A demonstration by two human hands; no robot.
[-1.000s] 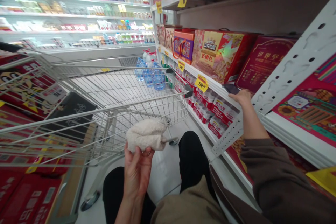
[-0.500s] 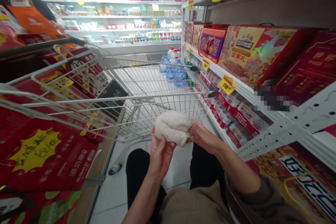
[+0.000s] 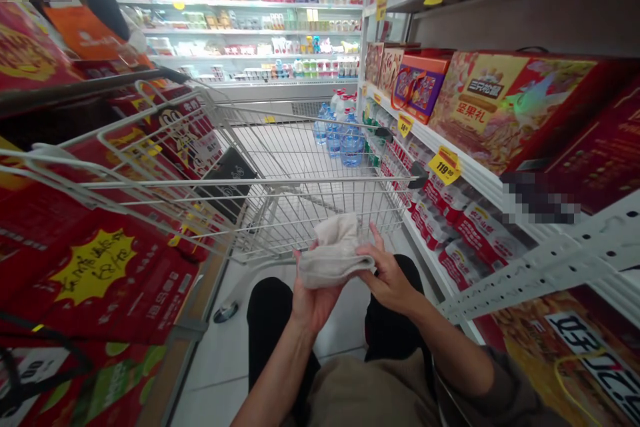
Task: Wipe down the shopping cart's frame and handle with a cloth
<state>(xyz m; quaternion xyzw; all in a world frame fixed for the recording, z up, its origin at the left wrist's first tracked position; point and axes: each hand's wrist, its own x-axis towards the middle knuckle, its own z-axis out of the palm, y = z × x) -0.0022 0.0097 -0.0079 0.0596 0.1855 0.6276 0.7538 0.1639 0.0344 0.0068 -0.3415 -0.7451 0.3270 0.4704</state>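
Note:
A whitish folded cloth [image 3: 333, 260] lies across both hands, in front of the shopping cart and above my knees. My left hand [image 3: 316, 303] supports it from below, with the fingers mostly hidden under the cloth. At its right end, my right hand [image 3: 390, 277] pinches a folded edge between thumb and fingers, one finger pointing up. A flap of the cloth stands loosely raised at the far side. Just beyond it is the wire shopping cart [image 3: 300, 181].
Shelving with gift boxes [image 3: 495, 107] and packs of bottles [image 3: 470, 227] runs along the right. Stacked red cartons [image 3: 150, 293] stand at left. Large water bottles [image 3: 351, 143] sit on the floor ahead, before a lit refrigerated display [image 3: 240, 57]. A person in an orange apron [image 3: 83, 30] is far left.
The cloth has gone from a rounded bundle to a flatter fold with a raised flap. My right hand has shifted its grip to the folded edge. The view has turned slightly left.

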